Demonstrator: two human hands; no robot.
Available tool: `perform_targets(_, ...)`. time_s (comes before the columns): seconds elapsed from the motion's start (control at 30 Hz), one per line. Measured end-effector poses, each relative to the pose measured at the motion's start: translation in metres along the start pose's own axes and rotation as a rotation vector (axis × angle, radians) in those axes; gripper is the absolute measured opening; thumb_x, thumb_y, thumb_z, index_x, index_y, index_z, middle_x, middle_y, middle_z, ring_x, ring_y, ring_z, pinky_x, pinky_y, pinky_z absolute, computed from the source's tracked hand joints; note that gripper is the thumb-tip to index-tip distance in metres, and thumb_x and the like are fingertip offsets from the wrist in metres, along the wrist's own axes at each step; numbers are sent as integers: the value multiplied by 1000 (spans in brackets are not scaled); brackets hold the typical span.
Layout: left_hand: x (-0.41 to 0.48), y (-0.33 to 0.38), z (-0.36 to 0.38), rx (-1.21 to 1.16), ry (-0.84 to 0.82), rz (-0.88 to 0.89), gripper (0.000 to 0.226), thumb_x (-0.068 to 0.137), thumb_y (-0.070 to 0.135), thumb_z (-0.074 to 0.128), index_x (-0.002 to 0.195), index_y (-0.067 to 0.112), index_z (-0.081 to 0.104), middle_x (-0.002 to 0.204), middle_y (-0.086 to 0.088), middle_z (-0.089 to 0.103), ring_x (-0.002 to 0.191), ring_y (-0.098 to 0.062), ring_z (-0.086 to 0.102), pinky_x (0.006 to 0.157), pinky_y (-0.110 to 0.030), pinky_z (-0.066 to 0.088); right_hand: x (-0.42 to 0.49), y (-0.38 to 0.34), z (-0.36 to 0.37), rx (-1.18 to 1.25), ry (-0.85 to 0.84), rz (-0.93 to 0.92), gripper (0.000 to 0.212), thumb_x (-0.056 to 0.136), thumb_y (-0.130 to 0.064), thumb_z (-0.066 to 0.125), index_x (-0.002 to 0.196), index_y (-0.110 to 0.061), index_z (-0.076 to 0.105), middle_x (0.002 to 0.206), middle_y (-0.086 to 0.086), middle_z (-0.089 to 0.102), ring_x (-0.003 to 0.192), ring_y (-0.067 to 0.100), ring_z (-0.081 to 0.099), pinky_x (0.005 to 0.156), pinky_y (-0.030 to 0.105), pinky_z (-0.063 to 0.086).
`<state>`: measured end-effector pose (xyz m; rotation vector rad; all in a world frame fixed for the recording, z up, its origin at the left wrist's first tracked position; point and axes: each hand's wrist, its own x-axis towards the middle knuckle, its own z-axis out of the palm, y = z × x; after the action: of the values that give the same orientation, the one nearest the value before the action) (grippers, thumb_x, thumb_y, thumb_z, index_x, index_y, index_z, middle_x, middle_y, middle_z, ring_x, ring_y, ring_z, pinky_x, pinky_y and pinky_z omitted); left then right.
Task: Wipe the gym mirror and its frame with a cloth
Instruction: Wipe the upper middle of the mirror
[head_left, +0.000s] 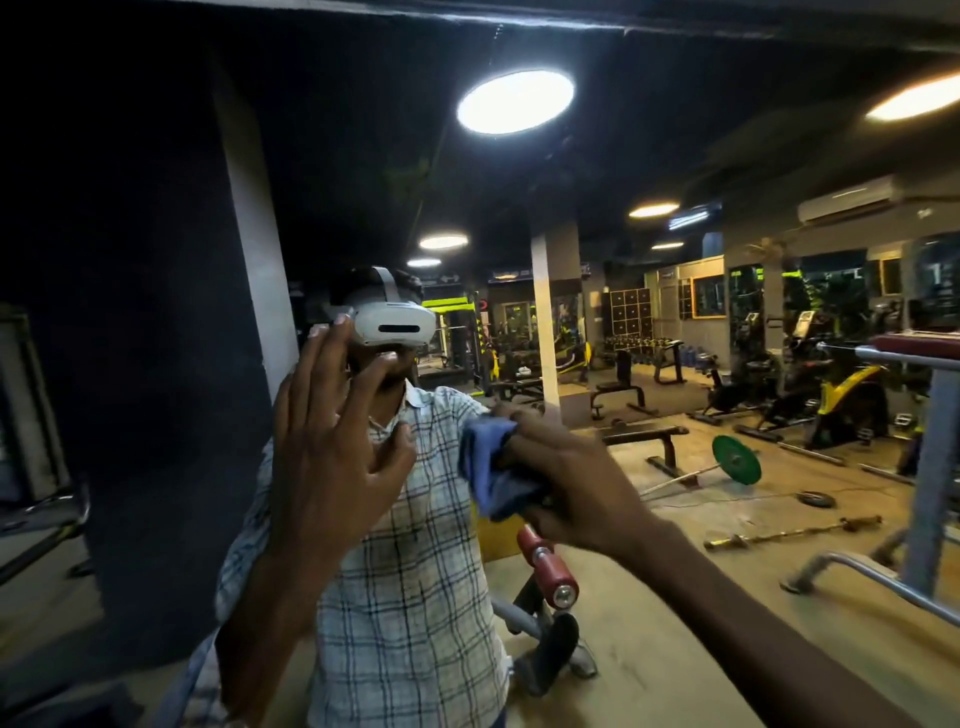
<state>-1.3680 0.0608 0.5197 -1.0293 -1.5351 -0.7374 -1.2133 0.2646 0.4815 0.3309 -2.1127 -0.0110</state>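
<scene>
Two hands face the mirror (675, 322), which fills the picture: right hand (576, 478) at centre grips the bunched cloth (488, 467) against it, left hand (332, 452) at centre-left spread open, empty, frame (519, 23) well above both.

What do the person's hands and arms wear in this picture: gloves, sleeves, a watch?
Nothing. The left hand and right hand are bare, no gloves, rings or watch visible. Both forearms are uncovered. The mirror shows a pale checked shirt.
</scene>
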Motion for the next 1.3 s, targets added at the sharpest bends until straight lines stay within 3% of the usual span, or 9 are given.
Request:
perform_targets(0.17, -1, 6, 1, 31, -7, -18, 69, 84, 43, 71, 146, 17, 55, 172, -8, 17, 160, -24, 8, 126, -33, 4, 7, 14, -10, 147, 498, 382, 30, 73, -26, 73, 100, -22, 61, 98, -8, 60, 88, 6, 58, 72, 36, 54)
perform_targets(0.33, -3, 8, 2, 50, 6, -19, 70, 85, 45, 71, 147, 17, 55, 172, -9, 17, 160, -24, 8, 126, -29, 0, 5, 8, -14, 2, 150, 144, 46, 74, -13, 80, 111, -31, 60, 112, -16, 59, 98, 4, 56, 81, 29, 58)
perform_targets(0.47, -6, 8, 2, 60, -9, -18, 72, 85, 48, 69, 148, 18, 54, 172, -10, 17, 160, -26, 8, 127, -31, 0, 17, 38, -36, 95, 624, 523, 41, 75, -8, 80, 108, -22, 61, 107, -10, 61, 96, 0, 58, 86, 32, 59)
perform_targets(0.57, -7, 11, 4, 57, -7, -32, 73, 84, 46, 70, 149, 18, 53, 172, -9, 15, 160, -26, 7, 127, -34, 1, 8, 10, -15, 65, 237, 214, 37, 79, -17, 78, 112, -24, 62, 112, -12, 60, 100, -4, 57, 87, 13, 49)
perform_targets(0.67, -6, 12, 5, 49, 10, -32, 73, 83, 46, 70, 148, 17, 54, 172, -10, 16, 160, -27, 8, 127, -34, 1, 1, 14, -22, -55, -18, -18, 40, 75, -19, 78, 112, -24, 62, 115, -8, 62, 99, 6, 56, 86, 18, 51)
perform_targets(0.83, -6, 14, 6, 56, 29, -25, 74, 82, 45, 71, 147, 15, 55, 171, -11, 18, 160, -28, 11, 128, -35, 2, 24, 48, -44, 93, 609, 472, 38, 74, -21, 73, 110, -20, 60, 109, -5, 62, 97, 5, 60, 85, 34, 58)
perform_targets(0.97, -5, 17, 11, 74, 43, -26, 72, 82, 45, 71, 147, 17, 55, 172, -11, 18, 160, -29, 13, 128, -41, 6, 37, 34, -35, -5, 273, 178, 41, 77, -25, 77, 114, -19, 61, 108, -10, 59, 92, 1, 55, 81, 16, 50)
perform_targets(1.13, -4, 22, 17, 43, 32, 2, 72, 82, 41, 72, 149, 18, 54, 172, -9, 19, 159, -27, 14, 125, -46, 16, 68, 79, -82, 28, 728, 518, 37, 79, -13, 79, 112, -12, 63, 112, -1, 64, 101, 13, 62, 87, 32, 58)
perform_targets(1.3, 0, 33, 25, 52, 56, 5, 71, 80, 40, 72, 146, 17, 56, 171, -9, 22, 159, -27, 17, 127, -46, 11, 62, 50, -58, -58, 165, 48, 35, 78, -21, 79, 109, -15, 63, 106, 1, 62, 92, 14, 60, 79, 31, 54)
